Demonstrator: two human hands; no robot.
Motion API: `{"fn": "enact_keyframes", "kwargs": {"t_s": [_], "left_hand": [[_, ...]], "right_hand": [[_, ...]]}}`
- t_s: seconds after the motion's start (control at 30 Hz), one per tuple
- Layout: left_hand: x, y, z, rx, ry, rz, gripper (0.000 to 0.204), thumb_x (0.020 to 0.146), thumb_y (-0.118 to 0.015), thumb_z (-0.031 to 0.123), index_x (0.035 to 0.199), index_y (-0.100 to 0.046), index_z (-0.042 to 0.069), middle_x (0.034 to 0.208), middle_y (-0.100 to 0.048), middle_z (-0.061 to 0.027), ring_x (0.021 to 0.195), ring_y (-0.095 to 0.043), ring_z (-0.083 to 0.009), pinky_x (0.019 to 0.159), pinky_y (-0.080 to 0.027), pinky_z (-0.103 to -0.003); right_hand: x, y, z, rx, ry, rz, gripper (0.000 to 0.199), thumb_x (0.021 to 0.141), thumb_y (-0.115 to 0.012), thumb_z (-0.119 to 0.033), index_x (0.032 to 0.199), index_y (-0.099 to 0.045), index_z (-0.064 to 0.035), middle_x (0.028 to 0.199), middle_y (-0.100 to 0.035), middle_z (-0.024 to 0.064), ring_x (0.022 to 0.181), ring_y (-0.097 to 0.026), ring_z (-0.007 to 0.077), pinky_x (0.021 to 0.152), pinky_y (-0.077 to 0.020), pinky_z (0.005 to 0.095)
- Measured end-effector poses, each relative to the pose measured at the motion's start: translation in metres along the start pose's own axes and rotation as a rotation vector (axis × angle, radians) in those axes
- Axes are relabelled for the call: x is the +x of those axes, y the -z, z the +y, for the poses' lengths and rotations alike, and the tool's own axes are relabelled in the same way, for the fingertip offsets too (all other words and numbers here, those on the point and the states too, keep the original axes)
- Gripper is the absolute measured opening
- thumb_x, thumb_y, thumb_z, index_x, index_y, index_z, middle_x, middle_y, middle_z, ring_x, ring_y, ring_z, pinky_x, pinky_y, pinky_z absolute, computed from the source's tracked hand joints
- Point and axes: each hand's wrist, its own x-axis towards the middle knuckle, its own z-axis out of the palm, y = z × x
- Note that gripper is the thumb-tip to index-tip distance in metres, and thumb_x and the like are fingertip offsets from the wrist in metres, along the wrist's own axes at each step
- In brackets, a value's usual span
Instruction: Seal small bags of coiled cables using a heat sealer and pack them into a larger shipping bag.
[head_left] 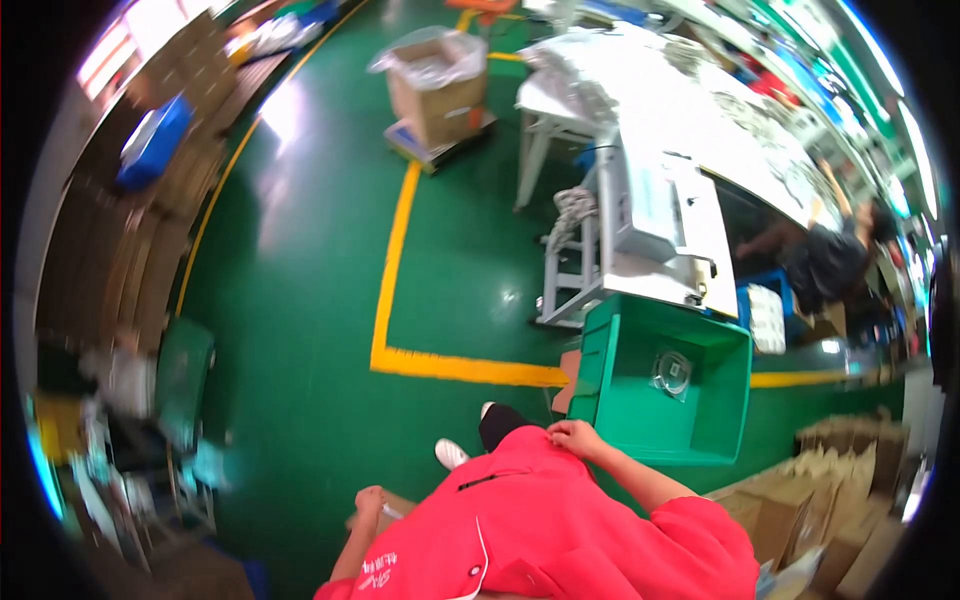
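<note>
My right hand lies with curled fingers on the hem of my red shirt, right beside the near corner of a green plastic crate. The crate stands on the green floor and holds a small clear bag with a round part. My left hand is low at my left side with its fingers curled, against a piece of brown cardboard. Whether either hand grips anything is unclear. My shoe shows below.
A yellow floor line runs ahead and turns right. A grey-white machine stand sits behind the crate. An open cardboard box stands farther off, flat cartons are stacked at left, paper bags at right. Another person works at right.
</note>
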Motion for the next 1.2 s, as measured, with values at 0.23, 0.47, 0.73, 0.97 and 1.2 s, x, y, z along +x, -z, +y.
{"fn": "enact_keyframes", "kwargs": {"t_s": [0.23, 0.47, 0.73, 0.97, 1.2], "left_hand": [[0.161, 0.065, 0.144, -0.556, 0.216, 0.103, 0.016, 0.073, -0.042, 0.012, 0.071, -0.053, 0.0, 0.057, -0.051, -0.0058, 0.043, -0.046, -0.0108, 0.035, -0.034, -0.021], [0.249, 0.067, 0.292, -0.103, -0.17, -0.305, 0.025, 0.076, -0.044, 0.02, 0.088, -0.052, 0.0, 0.075, -0.057, -0.0088, 0.06, -0.054, -0.0136, 0.052, -0.042, -0.026], [0.388, 0.107, 0.376, -0.38, -0.117, -0.306, 0.025, 0.076, -0.044, 0.02, 0.091, -0.052, 0.001, 0.074, -0.057, -0.0109, 0.06, -0.055, -0.0156, 0.054, -0.045, -0.024], [0.592, 0.177, 0.425, -0.071, -0.241, -0.342, 0.009, 0.066, -0.048, 0.006, 0.064, -0.056, 0.003, 0.056, -0.053, -0.0066, 0.047, -0.051, -0.0144, 0.039, -0.038, -0.025], [0.624, 0.227, 0.703, -0.351, -0.335, -0.382, 0.022, 0.075, -0.046, 0.018, 0.087, -0.054, 0.001, 0.069, -0.056, -0.0054, 0.057, -0.051, -0.0093, 0.05, -0.04, -0.019]], "right_hand": [[0.069, -0.004, 0.033, -0.159, -0.293, 0.043, 0.022, 0.066, -0.045, -0.027, 0.076, -0.059, -0.0124, 0.071, -0.058, 0.0082, 0.069, -0.055, 0.0234, 0.064, -0.0439, 0.0327], [0.25, 0.095, -0.098, -0.034, 0.206, 0.072, 0.023, 0.068, -0.05, -0.024, 0.084, -0.057, -0.0081, 0.075, -0.057, 0.0099, 0.068, -0.056, 0.0211, 0.062, -0.0436, 0.0297], [0.353, 0.211, -0.197, -0.08, 0.232, 0.404, 0.022, 0.068, -0.049, -0.021, 0.083, -0.056, -0.0067, 0.074, -0.057, 0.0108, 0.07, -0.055, 0.0233, 0.062, -0.0432, 0.0302], [0.358, 0.27, -0.232, 0.059, 0.06, 0.59, 0.019, 0.071, -0.052, -0.014, 0.085, -0.055, -0.0026, 0.076, -0.057, 0.0055, 0.068, -0.053, 0.0109, 0.062, -0.0422, 0.0241], [0.326, 0.393, -0.274, 0.309, -0.08, 1.102, 0.017, 0.072, -0.048, -0.009, 0.087, -0.055, -0.0028, 0.076, -0.055, 0.0026, 0.067, -0.051, 0.0088, 0.056, -0.0403, 0.0194]]}}
